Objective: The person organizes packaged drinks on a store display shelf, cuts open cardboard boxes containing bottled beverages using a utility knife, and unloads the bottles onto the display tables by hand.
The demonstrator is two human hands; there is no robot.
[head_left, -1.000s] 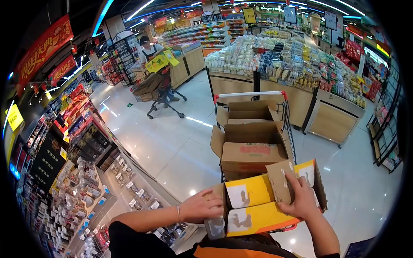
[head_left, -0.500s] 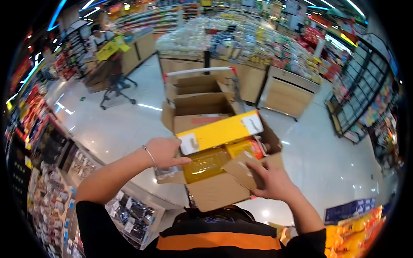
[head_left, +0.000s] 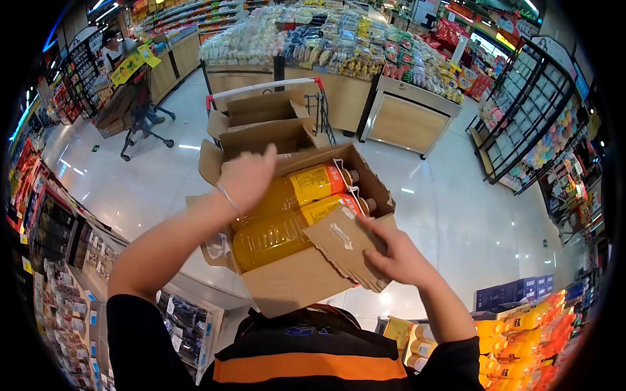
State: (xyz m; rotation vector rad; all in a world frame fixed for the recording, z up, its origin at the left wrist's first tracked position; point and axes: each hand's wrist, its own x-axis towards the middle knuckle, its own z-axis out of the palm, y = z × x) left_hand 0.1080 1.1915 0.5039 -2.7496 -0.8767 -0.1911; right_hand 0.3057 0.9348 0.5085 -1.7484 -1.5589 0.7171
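An open cardboard carton (head_left: 297, 281) sits in front of me on a shopping cart. Inside lie two large bottles of yellow liquid, the farther bottle (head_left: 313, 184) and the nearer bottle (head_left: 270, 242), with red-and-yellow labels and white carry handles. At the carton's far left edge is my left hand (head_left: 248, 179), raised and blurred by motion; its fingers are mostly hidden. My right hand (head_left: 398, 254) grips a torn cardboard flap (head_left: 339, 238) at the near right side, thumb on top. That flap covers part of the nearer bottle.
Behind the carton, more open boxes (head_left: 264, 140) stand in the cart, whose handle (head_left: 264, 89) is at the far end. Display counters (head_left: 411, 120) with packaged goods lie beyond. A person (head_left: 114, 52) is by another cart (head_left: 130, 104). Right stands a wire rack (head_left: 531, 114); bottles (head_left: 521, 342) fill the lower right.
The yellow panel with white ends that lay across the carton no longer shows, exposing the bottles. My left hand has moved up and away from me. My right hand stays on the flap.
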